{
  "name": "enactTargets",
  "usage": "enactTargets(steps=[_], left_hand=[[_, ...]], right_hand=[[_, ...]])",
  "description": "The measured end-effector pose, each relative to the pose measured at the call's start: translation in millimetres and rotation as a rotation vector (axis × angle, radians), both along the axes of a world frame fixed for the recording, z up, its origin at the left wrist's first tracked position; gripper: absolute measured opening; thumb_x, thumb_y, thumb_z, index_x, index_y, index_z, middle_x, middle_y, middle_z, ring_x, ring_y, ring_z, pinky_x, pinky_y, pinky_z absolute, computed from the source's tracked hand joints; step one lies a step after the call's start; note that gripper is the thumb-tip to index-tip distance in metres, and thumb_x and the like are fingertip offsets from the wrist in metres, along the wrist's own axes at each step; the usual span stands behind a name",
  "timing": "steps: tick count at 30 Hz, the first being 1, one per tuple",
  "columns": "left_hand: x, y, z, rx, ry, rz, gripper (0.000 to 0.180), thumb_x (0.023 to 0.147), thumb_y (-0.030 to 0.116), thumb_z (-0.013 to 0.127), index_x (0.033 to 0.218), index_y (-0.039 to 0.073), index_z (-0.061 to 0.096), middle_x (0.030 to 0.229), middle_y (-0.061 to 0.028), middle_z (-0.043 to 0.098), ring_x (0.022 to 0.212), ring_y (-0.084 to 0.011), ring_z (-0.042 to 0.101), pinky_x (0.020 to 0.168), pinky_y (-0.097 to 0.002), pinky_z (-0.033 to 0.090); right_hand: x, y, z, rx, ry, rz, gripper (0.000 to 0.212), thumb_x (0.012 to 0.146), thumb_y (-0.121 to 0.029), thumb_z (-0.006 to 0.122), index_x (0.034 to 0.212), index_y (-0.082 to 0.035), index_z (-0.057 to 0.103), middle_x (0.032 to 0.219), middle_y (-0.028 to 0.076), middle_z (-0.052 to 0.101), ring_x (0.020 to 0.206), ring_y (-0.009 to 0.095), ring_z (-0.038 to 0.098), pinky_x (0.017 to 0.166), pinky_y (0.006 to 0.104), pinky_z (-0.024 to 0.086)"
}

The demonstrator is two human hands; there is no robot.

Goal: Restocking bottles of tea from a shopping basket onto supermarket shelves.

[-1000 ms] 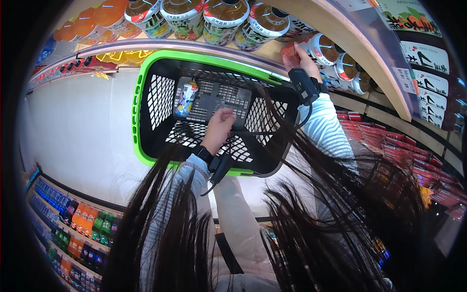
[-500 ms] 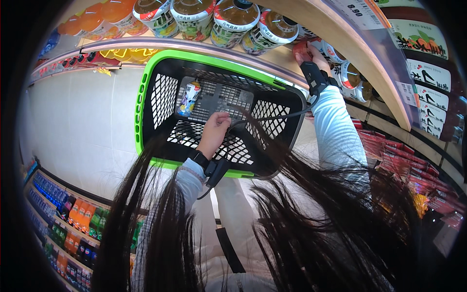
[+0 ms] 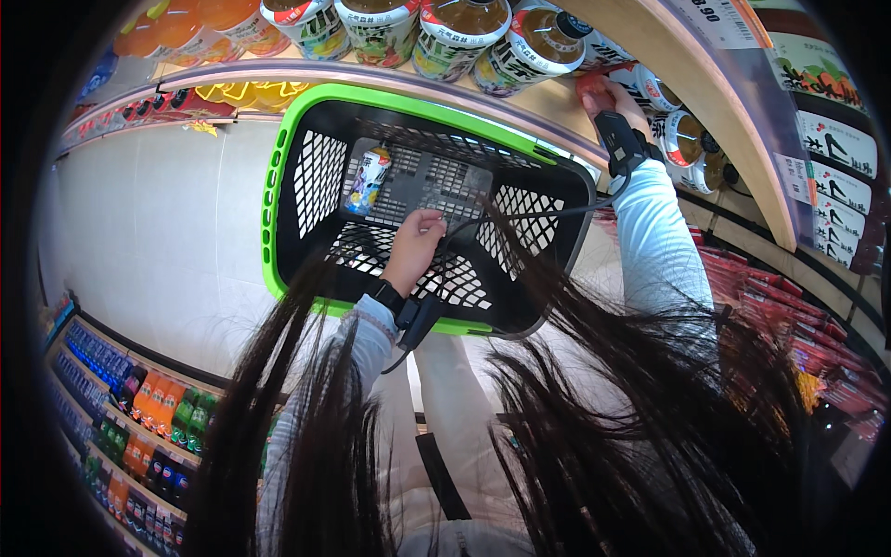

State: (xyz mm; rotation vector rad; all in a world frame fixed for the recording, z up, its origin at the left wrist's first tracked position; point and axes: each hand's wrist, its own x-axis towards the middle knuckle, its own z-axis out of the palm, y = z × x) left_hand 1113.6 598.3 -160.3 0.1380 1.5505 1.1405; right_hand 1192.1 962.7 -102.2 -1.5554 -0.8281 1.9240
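My left hand (image 3: pixel 415 251) is over a black shopping basket (image 3: pixel 583 260) with a green rim, its fingers curled together. What those fingers hold, if anything, cannot be made out. One carton-like drink pack (image 3: pixel 368 182), white, yellow and blue, lies on the basket's bottom. At the upper right my right hand (image 3: pixel 616 100) reaches onto a shelf, fingers closed round a small red object (image 3: pixel 599 84) that is mostly hidden. Large bottles of brown tea (image 3: pixel 538 46) with white labels stand left of that hand, and more tea bottles (image 3: pixel 687 139) stand to its right.
Orange drink bottles (image 3: pixel 176 30) stand at the far left of the shelf. A wooden shelf edge (image 3: pixel 733 121) curves close by my right arm. A dark cable (image 3: pixel 548 213) crosses over the basket. Racks of soft drinks (image 3: pixel 158 408) are at lower left, red packets (image 3: pixel 770 297) at right.
The view has shifted slightly, so the shelf, bottles and my right hand appear farther right. My right hand stays at the red object, and my left hand remains over the basket.
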Motion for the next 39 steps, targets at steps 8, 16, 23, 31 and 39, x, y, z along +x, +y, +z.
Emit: enactTargets(steps=[8, 16, 23, 31, 39], left_hand=[[-41.0, -33.2, -36.6, -0.126, 0.112, 0.014, 0.032, 0.084, 0.017, 0.056, 0.111, 0.002, 0.051, 0.094, -0.0042, 0.057, 0.078, -0.01, 0.052, 0.065, -0.0233, 0.043], [-129.6, -56.3, -134.3, -0.336, 0.596, -0.08, 0.046, 0.073, 0.024, 0.065, 0.105, -0.006, 0.055, 0.093, -0.0239, 0.062, 0.088, -0.034, 0.061, 0.078, -0.0373, 0.048], [-154.9, -23.5, -231.3, -0.501, 0.69, -0.317, 0.059, 0.065, 0.032, 0.072, 0.104, -0.008, 0.052, 0.1, -0.0254, 0.06, 0.094, -0.0356, 0.059, 0.081, -0.039, 0.047], [-129.8, -78.9, -343.6, -0.313, 0.454, -0.402, 0.073, 0.06, 0.03, 0.077, 0.112, -0.008, 0.043, 0.114, -0.0269, 0.051, 0.109, -0.037, 0.05, 0.091, -0.0408, 0.042], [-99.6, -91.4, -352.0, -0.248, 0.487, -0.364, 0.064, 0.071, 0.019, 0.068, 0.124, -0.003, 0.039, 0.117, -0.0254, 0.051, 0.111, -0.0366, 0.049, 0.093, -0.0385, 0.04]], right_hand=[[27.8, -127.7, -5.9, 0.0, 0.219, 0.181, 0.02, 0.087, -0.013, 0.054, 0.101, 0.001, 0.053, 0.088, 0.014, 0.062, 0.079, 0.021, 0.06, 0.073, 0.0313, 0.05], [-6.2, -251.7, -130.3, -0.409, 0.069, 0.454, 0.025, 0.084, -0.02, 0.059, 0.101, -0.001, 0.053, 0.091, 0.011, 0.058, 0.082, 0.022, 0.06, 0.076, 0.0328, 0.051], [-56.2, -265.0, -284.6, -0.438, -0.16, 0.519, 0.025, 0.08, -0.022, 0.065, 0.093, -0.003, 0.057, 0.085, 0.008, 0.059, 0.075, 0.02, 0.059, 0.064, 0.032, 0.05], [-123.3, -316.5, -416.8, -0.332, -0.231, 0.732, 0.04, 0.07, -0.031, 0.074, 0.092, 0.001, 0.061, 0.084, 0.006, 0.063, 0.067, 0.017, 0.061, 0.057, 0.0282, 0.047], [-127.0, -352.1, -476.4, -0.164, -0.02, 0.355, 0.039, 0.063, -0.008, 0.079, 0.096, 0.001, 0.062, 0.091, 0.008, 0.066, 0.077, 0.018, 0.064, 0.066, 0.0321, 0.05]])
